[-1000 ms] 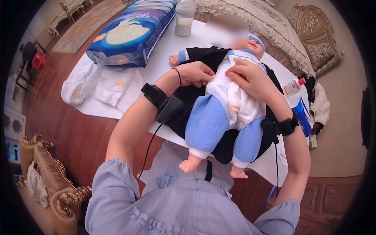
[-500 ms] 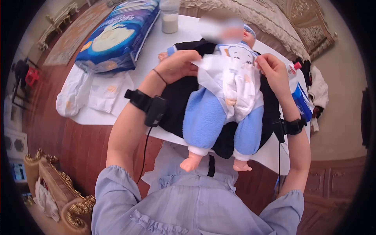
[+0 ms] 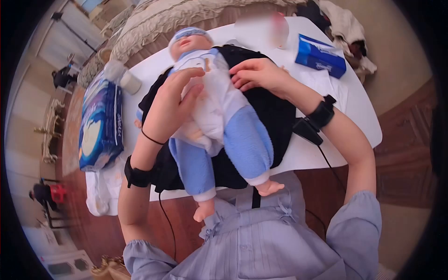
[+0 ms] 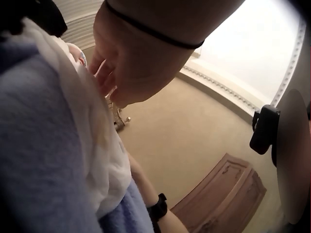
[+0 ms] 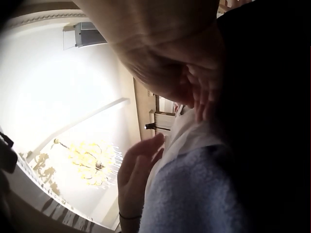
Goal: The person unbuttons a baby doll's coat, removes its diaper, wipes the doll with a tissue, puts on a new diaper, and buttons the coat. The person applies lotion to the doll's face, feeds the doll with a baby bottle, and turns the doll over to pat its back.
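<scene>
A baby doll (image 3: 248, 140) in a blue and white suit and striped cap lies face up on a black cloth (image 3: 275, 116). A white diaper (image 3: 207, 116) covers its belly, over the suit. My left hand (image 3: 170, 105) reaches over the diaper's left part, thumb and fingers spread apart, fingertips at its upper front. At the doll's other side is my right hand (image 3: 263, 78), fingers bent, tips right at the suit's edge near the waist. In the right wrist view those fingers (image 5: 201, 99) meet the white material; I cannot tell whether they pinch it.
On the white table (image 3: 322, 149) a blue diaper pack (image 3: 100, 126) and a milk bottle (image 3: 129, 82) stand left. More white diapers (image 3: 105, 189) lie at the front left. A blue packet (image 3: 319, 55) is at the back right, beside white sheets (image 3: 326, 88). A bed (image 3: 158, 28) adjoins behind.
The view has swung round to the right. Both hands held the diaper's sides up and out half a second ago; now the diaper lies against the belly, with the hands lower and closer in.
</scene>
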The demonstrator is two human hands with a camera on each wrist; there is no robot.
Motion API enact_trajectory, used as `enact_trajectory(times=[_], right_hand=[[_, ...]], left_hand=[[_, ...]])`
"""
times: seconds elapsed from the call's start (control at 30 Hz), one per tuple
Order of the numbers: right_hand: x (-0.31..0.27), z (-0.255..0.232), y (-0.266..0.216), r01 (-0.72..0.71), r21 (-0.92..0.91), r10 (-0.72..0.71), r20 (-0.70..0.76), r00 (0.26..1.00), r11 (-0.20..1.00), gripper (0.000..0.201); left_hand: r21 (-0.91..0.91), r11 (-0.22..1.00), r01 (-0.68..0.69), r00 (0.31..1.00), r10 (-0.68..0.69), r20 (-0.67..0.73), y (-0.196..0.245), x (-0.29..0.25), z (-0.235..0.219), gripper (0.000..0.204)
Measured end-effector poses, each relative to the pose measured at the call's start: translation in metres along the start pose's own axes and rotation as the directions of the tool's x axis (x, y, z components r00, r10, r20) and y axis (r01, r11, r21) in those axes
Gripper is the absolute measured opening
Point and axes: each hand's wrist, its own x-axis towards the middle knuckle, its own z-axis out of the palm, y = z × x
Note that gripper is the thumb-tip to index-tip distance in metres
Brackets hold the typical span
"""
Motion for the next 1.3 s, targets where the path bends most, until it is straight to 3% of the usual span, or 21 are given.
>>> enact_trajectory(times=[0.07, 0.1, 0.17, 0.23, 0.3, 0.37, 0.43, 0.47, 0.5, 0.57, 0.6, 0.63, 0.7, 0.83, 1.3], right_hand=[[0.002, -0.003, 0.009, -0.070, -0.052, 0.070, -0.007, 0.998, 0.996, 0.029], [0.002, -0.005, 0.015, -0.070, -0.030, 0.069, -0.021, 0.997, 0.997, 0.029], [0.003, -0.006, 0.024, 0.064, -0.536, -0.063, 0.020, 0.998, 0.842, 0.031], [0.003, -0.006, 0.032, 0.095, -0.560, -0.116, -0.003, 0.993, 0.823, 0.034], [0.004, -0.006, 0.033, 0.108, -0.682, -0.149, -0.002, 0.989, 0.724, 0.036], [0.008, -0.005, 0.033, 0.081, -0.671, -0.140, -0.033, 0.990, 0.737, 0.038], [0.010, -0.004, 0.030, 0.062, -0.635, -0.099, -0.024, 0.995, 0.770, 0.037], [0.013, -0.005, 0.030, 0.141, -0.649, -0.162, 0.028, 0.986, 0.748, 0.036], [0.014, -0.005, 0.028, 0.132, -0.638, -0.161, 0.012, 0.987, 0.759, 0.036], [0.017, -0.006, 0.024, 0.004, -0.346, 0.013, 0.046, 0.999, 0.938, 0.037], [0.016, -0.006, 0.023, -0.073, -0.127, 0.079, 0.043, 0.996, 0.989, 0.038], [0.017, -0.006, 0.020, -0.072, -0.114, 0.076, 0.038, 0.996, 0.991, 0.038], [0.019, -0.007, 0.015, -0.236, -0.092, 0.247, 0.132, 0.960, 0.967, 0.039], [0.016, -0.004, 0.014, -0.295, -0.001, 0.288, 0.217, 0.933, 0.956, 0.030], [0.025, -0.003, 0.021, -0.299, -0.091, 0.313, 0.265, 0.912, 0.950, 0.020]], left_hand=[[0.047, 0.997, -0.068, 0.997, 0.066, 0.050, 0.007, 0.020, 0.011, 0.024], [0.110, 0.992, -0.060, 0.989, 0.044, 0.138, 0.003, 0.032, 0.014, 0.024], [0.181, 0.982, -0.061, 0.970, 0.015, 0.241, 0.001, 0.051, 0.024, 0.024], [0.301, 0.953, 0.014, 0.920, -0.130, 0.369, 0.003, 0.067, 0.035, 0.025], [0.358, 0.931, -0.067, 0.932, -0.070, 0.355, 0.003, 0.073, 0.049, 0.027], [0.519, 0.855, -0.020, 0.897, -0.213, 0.386, 0.006, 0.077, 0.057, 0.028], [0.482, 0.875, -0.042, 0.901, -0.175, 0.396, -0.003, 0.078, 0.055, 0.028], [0.391, 0.920, 0.034, 0.899, -0.199, 0.389, -0.006, 0.078, 0.052, 0.027], [0.297, 0.948, 0.113, 0.894, -0.227, 0.386, -0.008, 0.078, 0.050, 0.027], [0.267, 0.953, 0.140, 0.878, -0.244, 0.412, -0.010, 0.073, 0.050, 0.023], [0.204, 0.971, 0.125, 0.907, -0.195, 0.372, -0.013, 0.069, 0.051, 0.022], [0.142, 0.984, 0.107, 0.933, -0.148, 0.329, -0.015, 0.065, 0.051, 0.020], [0.141, 0.978, 0.155, 0.917, -0.195, 0.348, -0.014, 0.063, 0.052, 0.017], [0.107, 0.977, 0.187, 0.930, -0.211, 0.302, -0.016, 0.060, 0.054, 0.018], [0.092, 0.976, 0.198, 0.931, -0.216, 0.293, -0.021, 0.059, 0.055, 0.018]])
